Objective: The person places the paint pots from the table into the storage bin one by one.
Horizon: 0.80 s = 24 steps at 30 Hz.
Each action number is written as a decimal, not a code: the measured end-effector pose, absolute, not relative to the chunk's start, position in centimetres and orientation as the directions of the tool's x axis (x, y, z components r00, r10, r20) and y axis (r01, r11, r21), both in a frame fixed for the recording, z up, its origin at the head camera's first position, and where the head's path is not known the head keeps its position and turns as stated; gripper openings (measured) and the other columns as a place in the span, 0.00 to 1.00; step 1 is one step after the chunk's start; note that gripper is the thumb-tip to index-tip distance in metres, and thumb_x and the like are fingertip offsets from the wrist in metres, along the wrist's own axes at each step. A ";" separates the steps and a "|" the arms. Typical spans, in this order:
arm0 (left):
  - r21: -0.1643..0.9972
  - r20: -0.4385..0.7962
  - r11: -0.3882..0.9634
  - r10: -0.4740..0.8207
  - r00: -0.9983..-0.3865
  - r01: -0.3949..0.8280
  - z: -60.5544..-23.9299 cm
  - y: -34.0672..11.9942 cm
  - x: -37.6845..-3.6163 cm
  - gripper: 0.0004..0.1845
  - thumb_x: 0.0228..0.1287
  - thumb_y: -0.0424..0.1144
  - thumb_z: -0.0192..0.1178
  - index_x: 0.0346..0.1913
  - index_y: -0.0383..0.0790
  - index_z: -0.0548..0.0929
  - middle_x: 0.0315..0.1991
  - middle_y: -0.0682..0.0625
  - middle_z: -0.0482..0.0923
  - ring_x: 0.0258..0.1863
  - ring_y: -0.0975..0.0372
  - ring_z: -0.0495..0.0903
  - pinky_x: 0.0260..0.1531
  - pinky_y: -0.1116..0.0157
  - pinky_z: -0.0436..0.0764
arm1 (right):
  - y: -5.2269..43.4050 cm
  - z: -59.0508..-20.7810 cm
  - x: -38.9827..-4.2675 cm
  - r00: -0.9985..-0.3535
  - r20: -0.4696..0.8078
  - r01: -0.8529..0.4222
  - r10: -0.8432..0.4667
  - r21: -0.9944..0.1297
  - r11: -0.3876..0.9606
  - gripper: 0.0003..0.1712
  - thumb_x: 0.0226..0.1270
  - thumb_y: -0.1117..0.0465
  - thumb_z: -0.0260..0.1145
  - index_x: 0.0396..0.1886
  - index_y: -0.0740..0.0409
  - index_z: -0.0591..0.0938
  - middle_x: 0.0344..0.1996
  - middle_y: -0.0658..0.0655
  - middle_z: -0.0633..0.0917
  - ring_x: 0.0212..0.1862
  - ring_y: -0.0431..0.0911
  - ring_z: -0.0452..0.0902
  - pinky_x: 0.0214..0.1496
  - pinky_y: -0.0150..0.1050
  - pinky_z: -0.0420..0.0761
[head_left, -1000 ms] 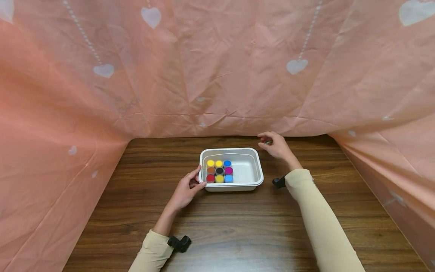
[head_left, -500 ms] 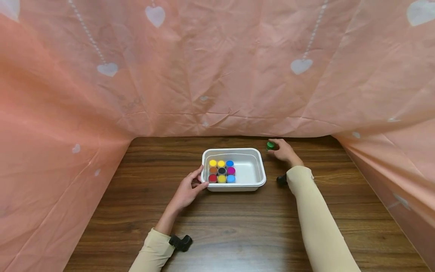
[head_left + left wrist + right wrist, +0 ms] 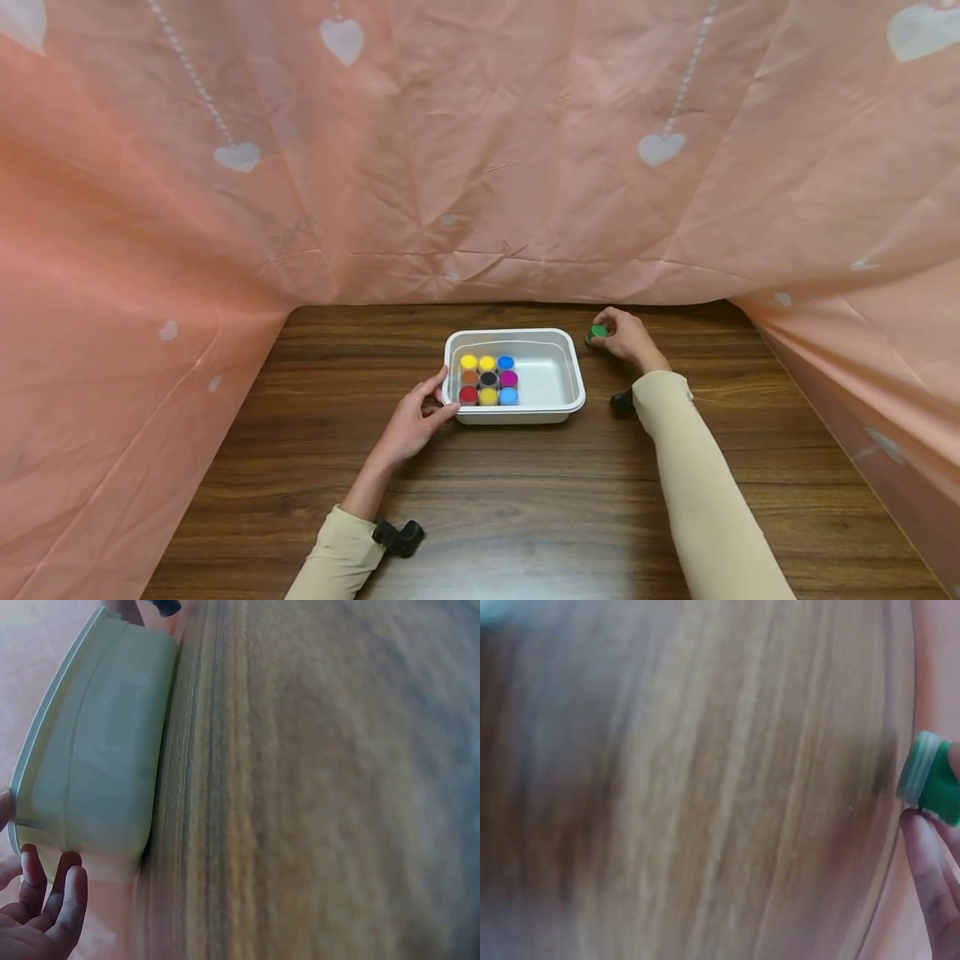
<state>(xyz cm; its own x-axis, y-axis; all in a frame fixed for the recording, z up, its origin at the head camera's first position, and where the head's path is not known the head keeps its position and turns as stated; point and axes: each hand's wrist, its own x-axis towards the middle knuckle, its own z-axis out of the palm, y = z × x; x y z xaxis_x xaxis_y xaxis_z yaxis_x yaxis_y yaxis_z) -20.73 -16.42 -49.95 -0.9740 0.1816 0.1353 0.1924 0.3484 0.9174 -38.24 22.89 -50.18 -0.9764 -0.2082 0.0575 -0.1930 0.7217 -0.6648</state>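
A white plastic tub [image 3: 514, 416] stands on the wooden table. Its left side holds several small paint pots in rows, with yellow, blue, orange, black, magenta and red tops; a red pot [image 3: 468, 396] sits nearest the left hand. The left hand [image 3: 408, 423] grips the tub's left end, thumb by the front corner and fingers against the outer wall, as the left wrist view shows. Beyond the tub's right side, the right hand [image 3: 628, 340] pinches a green paint pot [image 3: 597, 332]. In the right wrist view this green pot [image 3: 934, 780] is tilted sideways between the fingertips, close to the table.
The tub's right part [image 3: 546, 382] shows bare floor. A pink cloth [image 3: 480, 208] with white hearts hangs behind the table and along both sides. Dark wood-grain table top [image 3: 495, 508] stretches in front of the tub. Each wrist wears a black camera mount [image 3: 399, 538].
My right hand has turned, bringing the green pot into view, then moved slightly toward me with it. The left hand keeps its place on the tub.
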 end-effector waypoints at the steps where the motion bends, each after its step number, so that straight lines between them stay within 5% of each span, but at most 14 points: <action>1: 0.917 0.136 0.348 0.183 -0.974 0.194 -50.0 -16.4 -20.7 0.34 0.63 0.39 0.63 0.71 0.40 0.64 0.42 0.42 0.72 0.41 0.58 0.74 0.43 0.67 0.79 | 22.9 -50.0 -38.2 -0.976 0.056 -0.193 -0.211 -0.670 0.717 0.22 0.59 0.62 0.71 0.51 0.63 0.76 0.45 0.65 0.81 0.47 0.56 0.75 0.53 0.51 0.73; 7: 0.915 0.129 0.359 0.172 -0.977 0.184 -50.4 -16.5 -21.0 0.35 0.63 0.40 0.63 0.71 0.41 0.64 0.42 0.45 0.72 0.42 0.59 0.74 0.44 0.68 0.79 | 22.8 -48.8 -37.6 -0.963 0.090 -0.249 -0.256 -0.665 0.704 0.24 0.64 0.60 0.68 0.59 0.57 0.77 0.51 0.64 0.80 0.51 0.57 0.75 0.55 0.54 0.73; 15: 0.915 0.147 0.349 0.178 -0.973 0.203 -50.3 -16.4 -20.9 0.35 0.63 0.40 0.64 0.71 0.40 0.64 0.41 0.44 0.72 0.41 0.59 0.74 0.44 0.63 0.80 | 22.3 -47.3 -36.6 -0.951 0.163 -0.303 -0.263 -0.672 0.676 0.20 0.68 0.55 0.64 0.57 0.56 0.78 0.51 0.64 0.75 0.49 0.58 0.76 0.51 0.53 0.76; 24: 0.916 0.149 0.347 0.170 -0.974 0.200 -50.3 -16.4 -20.8 0.35 0.62 0.40 0.65 0.71 0.40 0.65 0.42 0.45 0.72 0.41 0.60 0.74 0.44 0.64 0.80 | 21.3 -45.4 -35.4 -0.950 0.223 -0.312 -0.220 -0.740 0.595 0.19 0.66 0.54 0.66 0.52 0.59 0.80 0.48 0.63 0.78 0.45 0.54 0.78 0.42 0.39 0.77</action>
